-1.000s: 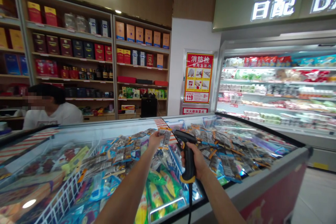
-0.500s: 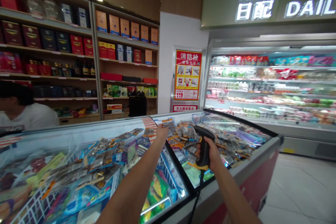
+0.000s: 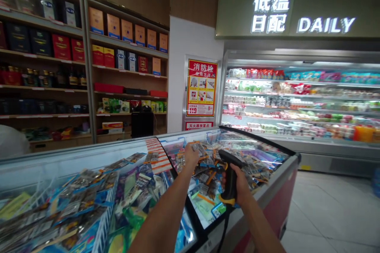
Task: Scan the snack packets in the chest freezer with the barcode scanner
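My left hand (image 3: 191, 156) reaches over the freezer's right section, its fingers closed on a small flat packet (image 3: 199, 149) with an orange and grey wrapper. Most of its fingertips are hidden behind the hand and packet. My right hand (image 3: 241, 184) grips a black and yellow barcode scanner (image 3: 230, 180) upright by its handle. The scanner's head points left, toward the packet, with a gap between them. A dark cable hangs from the base of the handle. Many similar packets (image 3: 208, 176) lie in a heap on the freezer glass below both hands.
The chest freezer's dark-edged frame (image 3: 197, 215) crosses below my arms. More packets (image 3: 86, 189) are spread at left. Shelves of boxes (image 3: 127, 31) line the back wall, beside a red fire-hydrant poster (image 3: 202, 89). A lit display fridge (image 3: 297, 99) stands right; part of a person (image 3: 13, 142) shows at far left.
My view has turned to the right. The left hand has moved right with the packet, across the divider and closer to the scanner. The right hand keeps holding the scanner.
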{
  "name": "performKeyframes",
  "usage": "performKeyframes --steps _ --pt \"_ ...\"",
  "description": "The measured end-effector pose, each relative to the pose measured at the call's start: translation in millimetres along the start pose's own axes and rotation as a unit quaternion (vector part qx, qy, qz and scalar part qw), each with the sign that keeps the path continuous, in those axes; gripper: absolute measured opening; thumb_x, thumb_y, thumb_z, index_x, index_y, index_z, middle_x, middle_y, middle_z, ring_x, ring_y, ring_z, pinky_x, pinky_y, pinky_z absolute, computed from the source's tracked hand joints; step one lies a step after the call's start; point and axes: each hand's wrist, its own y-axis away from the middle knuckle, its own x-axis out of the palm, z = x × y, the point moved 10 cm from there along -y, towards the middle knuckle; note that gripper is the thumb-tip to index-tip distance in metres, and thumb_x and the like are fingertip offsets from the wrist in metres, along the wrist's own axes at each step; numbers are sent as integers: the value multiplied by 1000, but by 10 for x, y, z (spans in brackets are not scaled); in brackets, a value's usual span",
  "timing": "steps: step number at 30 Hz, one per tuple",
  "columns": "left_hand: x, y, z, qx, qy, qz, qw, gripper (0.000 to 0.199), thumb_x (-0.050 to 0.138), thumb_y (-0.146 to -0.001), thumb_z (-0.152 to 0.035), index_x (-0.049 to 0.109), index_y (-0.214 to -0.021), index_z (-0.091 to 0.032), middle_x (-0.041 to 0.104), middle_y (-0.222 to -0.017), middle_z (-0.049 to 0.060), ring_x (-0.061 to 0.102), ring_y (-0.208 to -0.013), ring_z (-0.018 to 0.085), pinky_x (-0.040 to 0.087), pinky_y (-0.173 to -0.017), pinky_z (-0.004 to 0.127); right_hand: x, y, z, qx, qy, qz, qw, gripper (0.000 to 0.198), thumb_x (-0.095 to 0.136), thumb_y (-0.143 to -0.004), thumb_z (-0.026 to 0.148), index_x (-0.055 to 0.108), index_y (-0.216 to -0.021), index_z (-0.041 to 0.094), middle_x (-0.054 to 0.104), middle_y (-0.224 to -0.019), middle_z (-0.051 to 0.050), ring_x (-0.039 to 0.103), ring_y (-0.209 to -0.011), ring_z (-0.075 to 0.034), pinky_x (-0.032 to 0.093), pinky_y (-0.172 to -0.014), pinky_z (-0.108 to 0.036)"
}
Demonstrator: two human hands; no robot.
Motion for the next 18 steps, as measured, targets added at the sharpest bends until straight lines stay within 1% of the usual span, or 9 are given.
performKeyframes --steps 3,6,8,10,12,13,16,18 --pt "-180 76 -85 7 -37 -39 999 48 55 -68 -10 47 -116 -8 48 -125 18 43 -117 25 31 -97 34 62 35 -12 -5 10 7 1000 20 56 -69 36 54 -67 16 53 -47 1 47 -37 -11 37 -35 -22" --pt "-402 142 -104 16 -52 -36 998 42 55 -68 -11 53 -110 -9 54 -119 16 45 -115 25 31 -97 35 198 84 -99 0 14 25 1000 21 55 -70 36 53 -65 16 54 -47 1 47 -36 -10 38 -35 -22" --pt "-659 196 -87 39 -73 -28 996 41 56 -66 -9 56 -107 -9 56 -116 15 47 -112 25 32 -96 35 357 132 -205 13 9 50 999 20 56 -69 36 54 -67 16 53 -46 2 47 -37 -10 38 -35 -21" --pt "-1035 274 -39 68 -112 -23 991 42 55 -64 -7 57 -106 -11 57 -115 14 47 -112 23 31 -97 34 537 196 -346 33 9 71 997 20 58 -68 36 54 -68 16 53 -46 2 47 -36 -10 37 -34 -21" --pt "-1503 386 34 95 -181 -19 979 44 53 -64 -6 57 -107 -14 55 -118 11 45 -114 22 29 -99 32 726 270 -517 55 15 85 995 20 58 -67 36 52 -64 17 52 -44 2 47 -35 -10 37 -34 -21" --pt "-1762 451 88 98 -228 -20 968 45 53 -64 -7 56 -109 -15 53 -120 11 43 -116 22 28 -99 32 825 311 -608 66 16 93 993 21 58 -68 36 51 -62 17 52 -43 2 47 -35 -10 37 -34 -21" --pt "-2540 673 286 75 -387 -31 919 47 51 -68 -11 53 -114 -16 45 -129 13 37 -121 23 25 -101 34 1104 431 -888 95 17 123 988 21 57 -68 35 51 -61 17 52 -43 2 47 -34 -10 37 -33 -21" --pt "-2988 824 392 55 -458 -53 885 46 51 -70 -14 52 -115 -16 42 -131 14 36 -122 25 25 -100 36 1237 496 -1059 116 19 133 984 19 56 -69 34 52 -64 16 54 -44 1 48 -35 -10 37 -33 -21"
